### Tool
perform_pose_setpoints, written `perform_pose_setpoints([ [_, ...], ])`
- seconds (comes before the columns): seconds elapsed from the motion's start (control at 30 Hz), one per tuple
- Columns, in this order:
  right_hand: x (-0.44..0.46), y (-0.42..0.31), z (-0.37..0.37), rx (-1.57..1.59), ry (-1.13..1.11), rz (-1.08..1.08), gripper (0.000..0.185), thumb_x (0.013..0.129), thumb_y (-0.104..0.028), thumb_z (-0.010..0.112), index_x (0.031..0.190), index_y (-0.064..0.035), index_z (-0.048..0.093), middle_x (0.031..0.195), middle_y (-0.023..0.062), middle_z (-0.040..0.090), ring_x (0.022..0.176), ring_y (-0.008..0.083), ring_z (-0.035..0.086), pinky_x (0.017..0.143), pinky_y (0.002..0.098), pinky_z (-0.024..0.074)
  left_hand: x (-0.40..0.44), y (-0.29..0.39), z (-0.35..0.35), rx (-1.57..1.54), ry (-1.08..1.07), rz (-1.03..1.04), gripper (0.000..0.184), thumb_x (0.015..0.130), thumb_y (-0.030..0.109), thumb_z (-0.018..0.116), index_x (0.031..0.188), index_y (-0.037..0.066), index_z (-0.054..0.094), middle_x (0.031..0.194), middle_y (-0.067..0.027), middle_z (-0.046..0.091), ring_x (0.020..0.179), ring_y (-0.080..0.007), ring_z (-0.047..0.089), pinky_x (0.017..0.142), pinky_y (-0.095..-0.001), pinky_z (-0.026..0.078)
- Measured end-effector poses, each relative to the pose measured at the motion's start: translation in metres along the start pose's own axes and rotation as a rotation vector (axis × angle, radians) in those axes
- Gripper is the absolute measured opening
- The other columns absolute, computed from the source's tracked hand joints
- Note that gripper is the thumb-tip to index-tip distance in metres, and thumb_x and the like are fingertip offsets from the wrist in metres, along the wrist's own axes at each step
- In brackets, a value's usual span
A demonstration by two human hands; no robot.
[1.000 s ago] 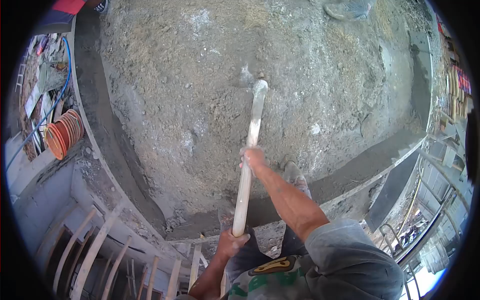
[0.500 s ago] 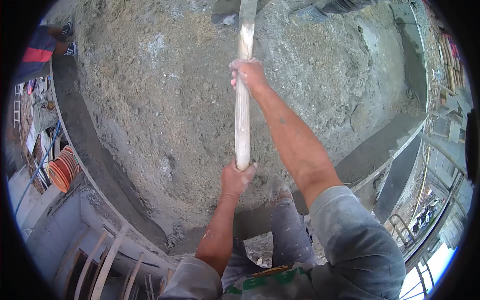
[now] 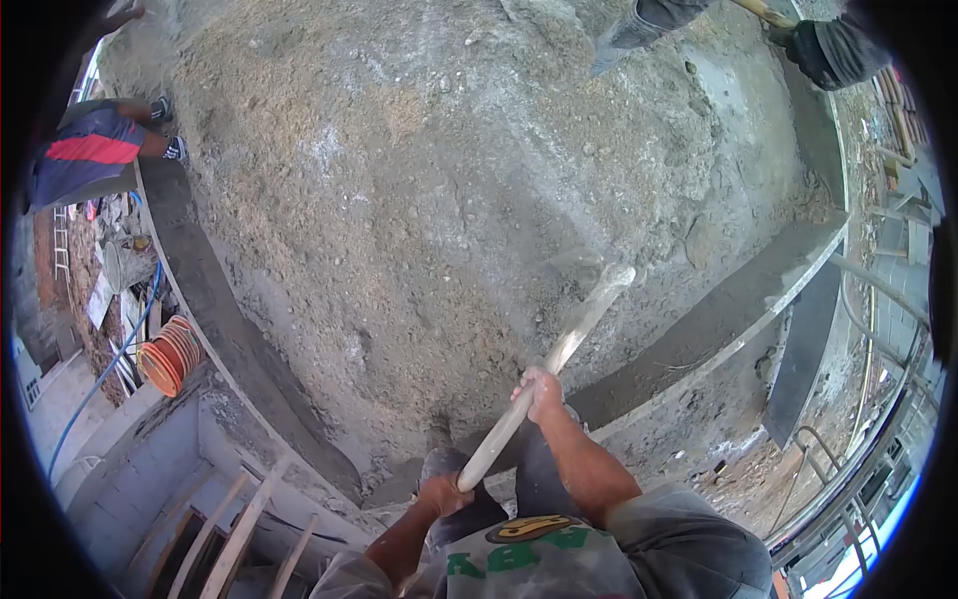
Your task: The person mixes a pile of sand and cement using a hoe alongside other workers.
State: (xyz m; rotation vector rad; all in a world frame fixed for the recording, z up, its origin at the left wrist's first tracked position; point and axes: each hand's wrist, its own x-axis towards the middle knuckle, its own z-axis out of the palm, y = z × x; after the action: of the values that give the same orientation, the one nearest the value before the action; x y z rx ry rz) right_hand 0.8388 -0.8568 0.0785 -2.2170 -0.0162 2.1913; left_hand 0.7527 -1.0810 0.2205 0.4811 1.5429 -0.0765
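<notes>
Working, it appears, over the gritty material (image 3: 399,230), both hands are gripping 1 wooden shaft (image 3: 499,436): the left hand (image 3: 444,494) is closing around its near end, the right hand (image 3: 542,391) around its middle. The shaft is slanting toward 1 o'clock, its far end blurring. Another stroke would be calling for a firm 2-handed grip. A co-worker (image 3: 100,150) is showing at 10 o'clock.
</notes>
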Motion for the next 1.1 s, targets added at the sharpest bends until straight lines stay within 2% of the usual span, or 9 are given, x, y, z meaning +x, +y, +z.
perform_pose_setpoints([
  [0.27,-0.058,-0.121,0.08,-0.125,-0.228,-0.319,0.016,0.073,-0.018,0.056,0.078,-0.0032,0.053,0.065,0.0085,0.05,0.053,0.024,0.055,0.049,0.0394,0.0486,-0.046,0.097,-0.083,0.008,0.29,0.118,0.049,0.068,0.045,0.061,0.103,0.01,0.061,0.089,-0.0169,0.065,0.083,-0.0326,0.063,0.074,-0.0412,0.048],
  [0.4,-0.099,-0.078,0.126,-0.505,-0.23,-0.397,0.022,0.078,-0.021,0.057,0.086,-0.0008,0.053,0.073,0.011,0.057,0.058,0.0235,0.059,0.054,0.0388,0.0519,-0.081,0.06,-0.098,-0.396,0.388,0.185,0.041,0.066,0.039,0.069,0.086,0.003,0.063,0.072,-0.0141,0.064,0.068,-0.0272,0.063,0.062,-0.0367,0.047],
  [0.57,-0.156,-0.013,0.127,-0.899,-0.431,-0.387,0.029,0.082,-0.026,0.059,0.094,-0.0005,0.054,0.076,0.0105,0.061,0.059,0.02,0.061,0.052,0.0338,0.0524,-0.07,-0.024,-0.137,-0.5,0.38,0.175,0.032,0.073,0.031,0.069,0.072,0.0,0.064,0.063,-0.0127,0.062,0.058,-0.0249,0.062,0.057,-0.0358,0.047],
  [0.67,-0.155,-0.011,0.096,-1.072,-0.355,-0.441,0.027,0.082,-0.026,0.059,0.093,-0.0024,0.054,0.073,0.0095,0.061,0.055,0.0185,0.06,0.048,0.0329,0.0514,-0.061,-0.038,-0.139,-0.212,0.484,-0.06,0.033,0.075,0.031,0.067,0.067,0.0,0.062,0.066,-0.0124,0.063,0.054,-0.0186,0.061,0.053,-0.0343,0.046],
  [0.77,-0.142,-0.048,0.043,-1.124,-0.191,-0.454,0.019,0.081,-0.019,0.056,0.088,-0.0015,0.055,0.07,0.0107,0.061,0.049,0.0192,0.059,0.043,0.0324,0.0501,0.02,-0.09,-0.103,-0.491,0.495,-0.14,0.028,0.081,0.028,0.061,0.071,0.002,0.062,0.065,-0.0101,0.062,0.05,-0.0163,0.059,0.049,-0.0339,0.046],
  [0.9,-0.095,-0.122,-0.066,-0.94,0.05,-0.298,0.017,0.077,-0.013,0.051,0.074,0.0019,0.058,0.065,0.0151,0.062,0.05,0.0236,0.062,0.041,0.0349,0.0503,-0.013,-0.109,-0.089,-1.14,0.44,-0.097,0.02,0.087,0.024,0.053,0.082,0.007,0.061,0.06,-0.0055,0.056,0.048,-0.0192,0.056,0.045,-0.0365,0.046],
  [0.93,-0.091,-0.146,-0.093,-1.295,0.084,-0.32,0.018,0.079,-0.015,0.05,0.079,-0.0002,0.06,0.067,0.0118,0.063,0.054,0.0232,0.062,0.046,0.0388,0.0518,-0.022,-0.109,-0.088,-1.208,0.436,-0.093,0.018,0.088,0.023,0.052,0.083,0.008,0.06,0.059,-0.0043,0.055,0.048,-0.0193,0.055,0.044,-0.037,0.045],
  [1.0,-0.087,-0.194,-0.131,-1.522,0.146,-0.322,0.02,0.08,-0.016,0.05,0.078,0.0,0.06,0.068,0.0103,0.064,0.055,0.0234,0.064,0.046,0.0387,0.0524,-0.033,-0.089,-0.097,-1.264,0.442,-0.079,0.016,0.088,0.021,0.05,0.082,0.008,0.058,0.057,-0.0032,0.052,0.046,-0.0193,0.053,0.042,-0.0373,0.043],
  [1.1,-0.094,-0.263,-0.148,-1.589,0.069,-0.536,0.019,0.081,-0.019,0.05,0.08,-0.0026,0.061,0.067,0.0087,0.063,0.053,0.0223,0.062,0.043,0.0384,0.0511,-0.032,-0.037,-0.115,-1.281,0.43,-0.081,0.016,0.087,0.018,0.049,0.077,0.008,0.055,0.057,-0.0034,0.051,0.045,-0.0191,0.05,0.042,-0.0369,0.041],
])
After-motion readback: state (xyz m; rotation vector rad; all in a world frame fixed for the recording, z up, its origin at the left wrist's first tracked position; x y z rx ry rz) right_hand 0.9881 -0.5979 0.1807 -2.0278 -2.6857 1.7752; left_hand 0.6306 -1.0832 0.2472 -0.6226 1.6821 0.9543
